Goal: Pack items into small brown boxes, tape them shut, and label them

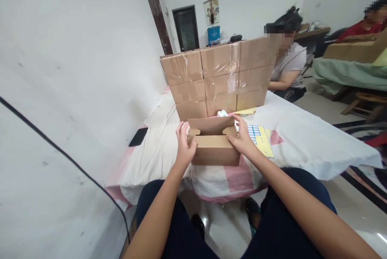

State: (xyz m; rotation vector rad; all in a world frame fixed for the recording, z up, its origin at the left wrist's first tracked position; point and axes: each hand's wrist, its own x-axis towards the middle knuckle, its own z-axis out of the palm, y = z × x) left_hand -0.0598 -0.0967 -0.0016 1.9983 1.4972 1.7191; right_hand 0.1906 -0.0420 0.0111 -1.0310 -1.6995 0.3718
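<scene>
Partly open carton (216, 156) — bottom hidden, farther co-worker (358, 31) cropped

1. The floor of the open box (215, 156) is hidden behind its near panel; the left hand (185, 146) and right hand (242, 140) cover parts of its ends.
2. Its far flap (211, 123) partly hides a small white object (223, 113), too unclear to identify.
3. The right hand and wrist overlap the yellow sheet (264, 141), whose markings are too small to read.
4. The stack of boxes (220, 88) hides part of a co-worker (296, 58), whose head is pixelated.
5. At far right, another person (357, 30) is cut off by the edge.
6. The black cable (54, 147) leaves view at left.
</scene>
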